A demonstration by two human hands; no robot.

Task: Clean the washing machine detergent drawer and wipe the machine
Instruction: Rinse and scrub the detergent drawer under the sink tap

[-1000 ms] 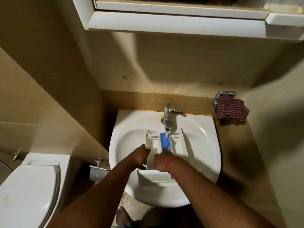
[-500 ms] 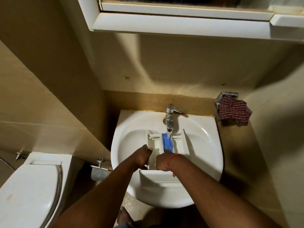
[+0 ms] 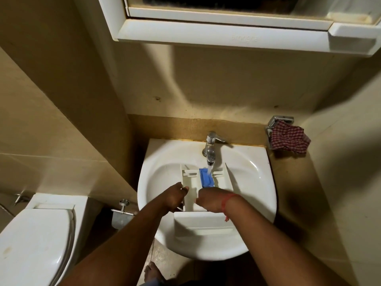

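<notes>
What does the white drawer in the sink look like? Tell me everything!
The drawer is white, looks like plastic, and lies flat in the sink with its wide front panel nearest the person. Walls split it into compartments, and the middle one holds a blue insert. Water from the tap runs onto that blue part. The left hand grips its left wall, and the right hand rests in it.
</notes>
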